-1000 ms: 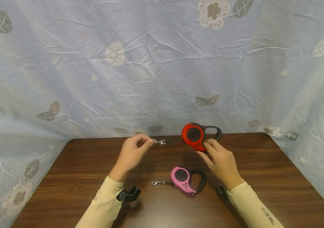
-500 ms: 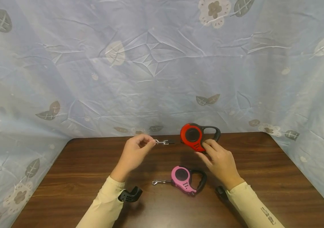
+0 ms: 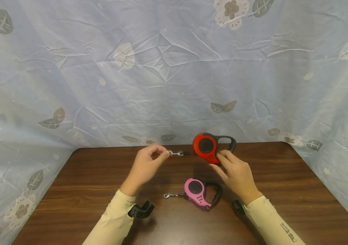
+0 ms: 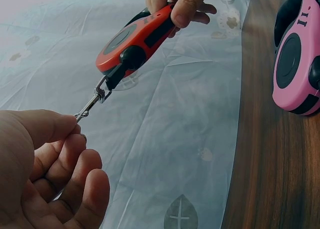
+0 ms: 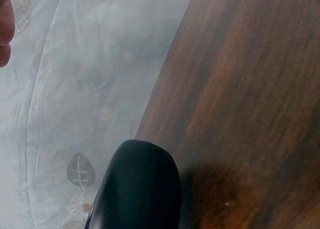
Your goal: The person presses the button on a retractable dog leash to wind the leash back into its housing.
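My left hand (image 3: 145,164) pinches the end of a silver snap hook (image 3: 176,153) between thumb and index finger. This hook hangs on a short black strap (image 4: 116,75) from a red retractable dog leash (image 3: 196,147). By its lower edge near the black handle (image 3: 232,145), my right hand (image 3: 237,173) grips the red leash, held up over the far part of the table. Closer to me, a pink retractable dog leash (image 3: 190,187) lies on the table, its own snap hook (image 3: 172,196) pointing left. The left wrist view shows the hook and strap stretched in line with the red case.
The brown wooden table (image 3: 79,190) ends at a floral cloth backdrop (image 3: 168,102) behind and at both sides. A black wrist strap (image 3: 141,209) sits on my left sleeve. Low in the right wrist view is a dark rounded shape (image 5: 140,184).
My left hand has moved slightly right with the snap hook, and the red leash has shifted a little left. The gap between hook and case is smaller. The pink leash stays put.
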